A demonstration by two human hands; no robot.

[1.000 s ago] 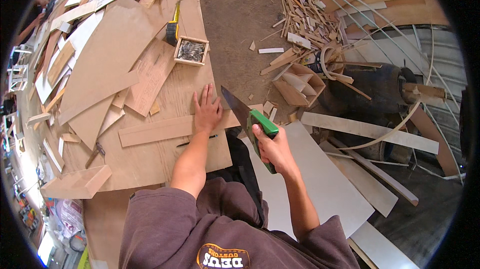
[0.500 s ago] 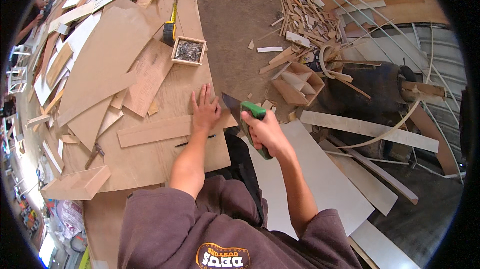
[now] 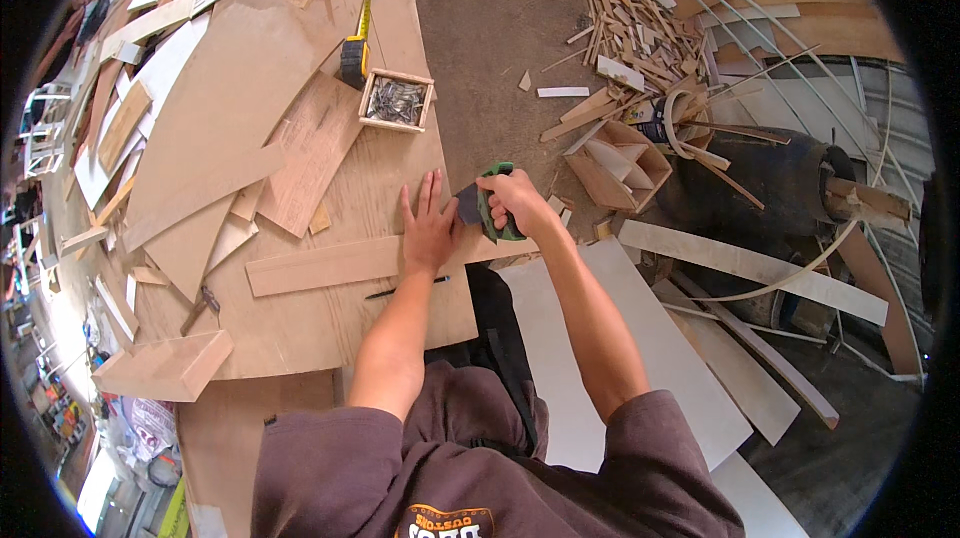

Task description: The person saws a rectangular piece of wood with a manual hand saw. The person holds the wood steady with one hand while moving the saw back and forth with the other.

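Note:
My left hand [image 3: 430,230] lies flat with fingers spread on a long, narrow wooden board [image 3: 322,266]. This board rests across the worktable and sticks out past its right edge. In my right hand [image 3: 517,202] is the green handle of a handsaw [image 3: 494,226], fingers wrapped round it. Its dark blade [image 3: 467,204] points left, close to my left fingertips and above the board; part of it is hidden, and I cannot tell whether its teeth touch the wood. A dark pen or pencil [image 3: 408,287] lies just below the board, by my left forearm.
On the worktable [image 3: 395,193] are a small wooden box of metal fasteners [image 3: 397,101], a yellow-black tape measure [image 3: 355,60], a hammer [image 3: 208,302] and plywood offcuts [image 3: 225,108]. Scrap wood [image 3: 640,23], a dark barrel [image 3: 760,173] and a white panel [image 3: 620,348] lie rightward.
My right hand has moved the saw forward, away from me, its blade now beside my left fingers. The left hand stays on the board. The whole view has shifted slightly.

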